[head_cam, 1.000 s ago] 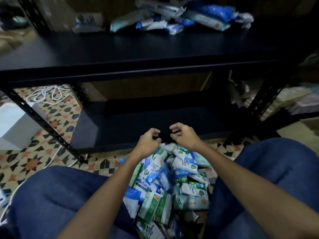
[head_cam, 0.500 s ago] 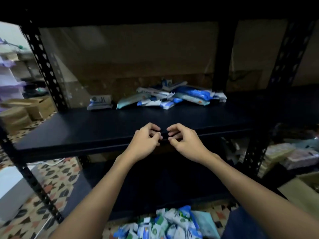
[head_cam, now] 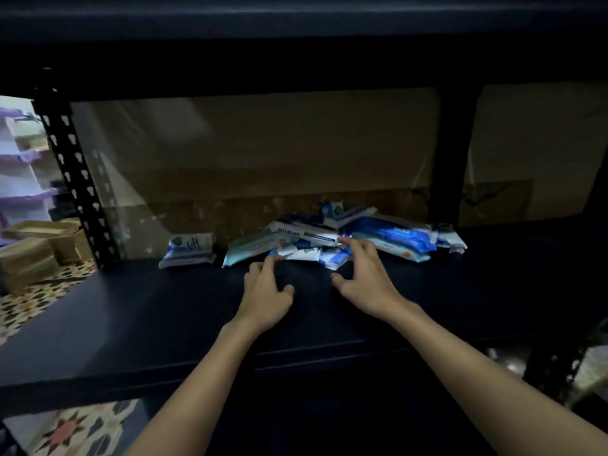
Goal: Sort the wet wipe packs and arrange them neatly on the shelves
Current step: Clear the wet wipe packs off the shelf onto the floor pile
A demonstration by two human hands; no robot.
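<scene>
My hands have gone from loosely curled at the shelf (head_cam: 138,324) edge to spread open over it, left hand (head_cam: 267,292) and right hand (head_cam: 363,274) holding nothing, fingertips reaching the jumbled wet wipe packs (head_cam: 329,240) at the back, ready to sort.

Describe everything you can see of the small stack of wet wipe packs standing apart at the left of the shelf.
The small stack of packs sits near the back of the dark shelf, left of the jumbled pile and separated from it by a narrow gap. It looks like two soft plastic packs laid flat, one on the other, white with blue areas, blue lettering and a small green mark at the upper left. The print is too blurred to read. Neither hand touches it; the left hand reaches toward the pile instead.
</scene>
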